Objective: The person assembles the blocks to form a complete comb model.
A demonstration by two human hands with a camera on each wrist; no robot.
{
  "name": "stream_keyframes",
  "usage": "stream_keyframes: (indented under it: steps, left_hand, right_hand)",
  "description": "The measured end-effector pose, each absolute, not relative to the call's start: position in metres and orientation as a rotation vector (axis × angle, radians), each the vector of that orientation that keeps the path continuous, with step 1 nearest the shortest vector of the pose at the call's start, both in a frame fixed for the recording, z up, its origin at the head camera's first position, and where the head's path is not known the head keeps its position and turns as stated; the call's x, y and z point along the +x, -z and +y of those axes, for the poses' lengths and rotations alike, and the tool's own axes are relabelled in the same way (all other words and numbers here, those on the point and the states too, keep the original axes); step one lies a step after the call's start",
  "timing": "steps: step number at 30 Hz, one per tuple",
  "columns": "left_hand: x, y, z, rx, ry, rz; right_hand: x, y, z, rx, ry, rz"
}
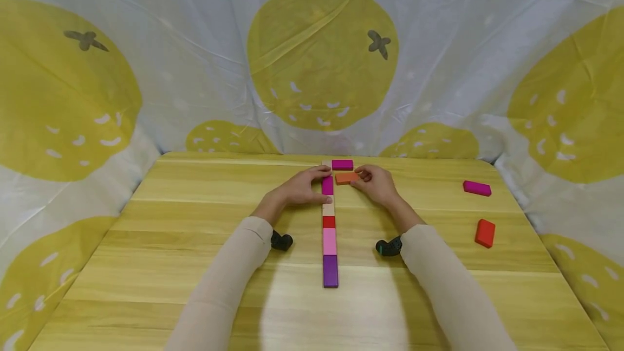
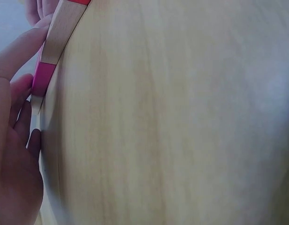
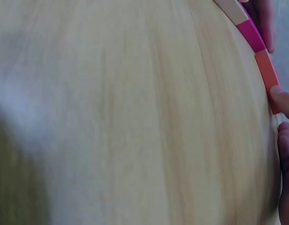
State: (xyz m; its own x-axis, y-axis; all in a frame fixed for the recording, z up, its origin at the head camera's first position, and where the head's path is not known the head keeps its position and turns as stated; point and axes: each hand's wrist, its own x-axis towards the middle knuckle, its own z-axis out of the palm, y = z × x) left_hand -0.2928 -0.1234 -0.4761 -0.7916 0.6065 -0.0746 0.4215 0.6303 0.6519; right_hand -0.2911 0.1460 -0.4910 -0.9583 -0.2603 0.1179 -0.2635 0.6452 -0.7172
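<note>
A straight row of blocks runs away from the person: a purple block (image 1: 330, 271) nearest, then pink (image 1: 329, 241), red (image 1: 329, 222), plain wood (image 1: 329, 209) and magenta (image 1: 327, 186). My left hand (image 1: 301, 187) rests against the row's left side, thumb on the plain wood block and fingers by the magenta one. Right of the row, my right hand (image 1: 379, 184) pinches an orange block (image 1: 344, 179) by its right end. In the right wrist view, the thumb (image 3: 281, 99) presses on that block. Beyond it lies another magenta block (image 1: 342, 165), at the row's far end.
On the right side of the wooden table (image 1: 195, 264) lie a loose magenta block (image 1: 476, 188) and a red block (image 1: 485, 233). A fruit-patterned cloth (image 1: 209, 58) hangs behind the table's far edge and at both sides.
</note>
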Motion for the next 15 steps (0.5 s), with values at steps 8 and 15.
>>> stream_keyframes:
  steps: [8,15]
  left_hand:
    - [-0.2932,0.4766,-0.1235,0.832,-0.919,2.564]
    - [-0.2945,0.4772,-0.1240,0.830,-0.941,2.558]
  right_hand:
    - [-0.2909,0.4952,0.1420,0.372,-1.319,-2.812]
    - [-0.2908,0.4965,0.1382,0.322,-1.302,-2.812]
